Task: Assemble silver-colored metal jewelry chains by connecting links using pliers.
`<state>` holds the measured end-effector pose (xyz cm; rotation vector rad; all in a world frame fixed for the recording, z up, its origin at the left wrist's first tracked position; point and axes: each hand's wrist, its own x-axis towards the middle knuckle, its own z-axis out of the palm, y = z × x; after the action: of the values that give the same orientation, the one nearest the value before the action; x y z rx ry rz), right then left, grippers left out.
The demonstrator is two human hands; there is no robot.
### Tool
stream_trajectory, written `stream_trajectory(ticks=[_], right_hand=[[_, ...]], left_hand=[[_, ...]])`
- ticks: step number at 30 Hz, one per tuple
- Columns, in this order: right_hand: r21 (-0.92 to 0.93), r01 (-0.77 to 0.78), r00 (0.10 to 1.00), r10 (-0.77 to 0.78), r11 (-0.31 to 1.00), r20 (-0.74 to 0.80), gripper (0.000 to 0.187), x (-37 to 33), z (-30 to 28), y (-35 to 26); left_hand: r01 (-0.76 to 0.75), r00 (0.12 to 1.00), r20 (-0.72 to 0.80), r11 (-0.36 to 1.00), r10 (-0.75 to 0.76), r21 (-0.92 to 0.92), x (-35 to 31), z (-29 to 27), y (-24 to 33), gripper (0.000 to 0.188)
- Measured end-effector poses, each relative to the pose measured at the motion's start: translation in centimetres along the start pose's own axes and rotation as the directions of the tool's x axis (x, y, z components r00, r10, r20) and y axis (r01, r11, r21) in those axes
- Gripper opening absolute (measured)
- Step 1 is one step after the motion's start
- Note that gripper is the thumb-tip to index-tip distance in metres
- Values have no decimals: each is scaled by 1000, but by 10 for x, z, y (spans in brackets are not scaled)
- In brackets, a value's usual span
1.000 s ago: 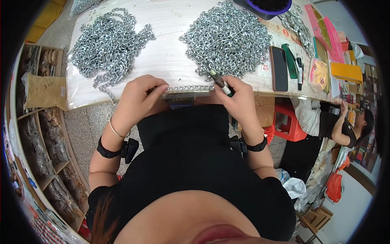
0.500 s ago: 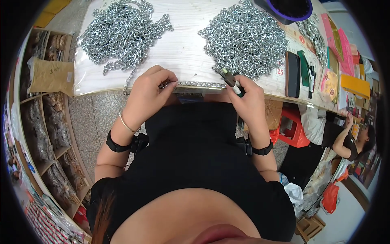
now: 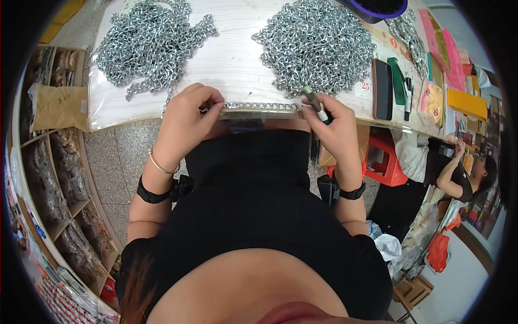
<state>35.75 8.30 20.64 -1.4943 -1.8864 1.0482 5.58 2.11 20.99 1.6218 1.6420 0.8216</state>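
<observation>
A silver metal chain (image 3: 261, 106) is stretched straight along the table's near edge between my hands. My left hand (image 3: 189, 120) pinches its left end between thumb and fingers. More chain hangs past that wrist from the left heap of chain (image 3: 143, 46). At the other end, my right hand (image 3: 337, 123) is closed round dark-handled pliers (image 3: 312, 98) with a pale band. Its thumb and fingertips are at the chain's right end; whether they grip it too is hidden. Just beyond this hand lies a second heap of chain (image 3: 315, 48).
On the table (image 3: 229, 65), a black phone (image 3: 382, 89), a green tool (image 3: 396, 81) and a marker (image 3: 408, 99) lie to the right. A purple-rimmed dark container (image 3: 380, 8) stands at the far right. Shelves (image 3: 65, 178) flank the left; a red stool (image 3: 386, 159) and another person (image 3: 458, 175) are right.
The pliers have turned in my right hand, and their jaws no longer point up-left over the table. The chain stays stretched between both hands. The whole view has shifted slightly.
</observation>
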Motion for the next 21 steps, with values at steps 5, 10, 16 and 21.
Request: stream_trajectory(ticks=[5,10,16,21], right_hand=[[-186,203,978,-190,961,82,26,3,5,-2],[-249,157,986,-136,956,101,27,4,7,-5],[-241,92,989,-61,966,132,27,6,6,-13],[-246,63,989,-29,967,143,27,8,5,-15]], left_hand=[[-8,1000,10,1000,8,3,1,-1,-2,6],[-1,1000,6,1000,1,-29,0,-2,-3,7],[-25,1000,3,999,25,-33,-1,-2,-7,8],[-15,1000,3,1000,15,-20,-1,-1,-8,8]])
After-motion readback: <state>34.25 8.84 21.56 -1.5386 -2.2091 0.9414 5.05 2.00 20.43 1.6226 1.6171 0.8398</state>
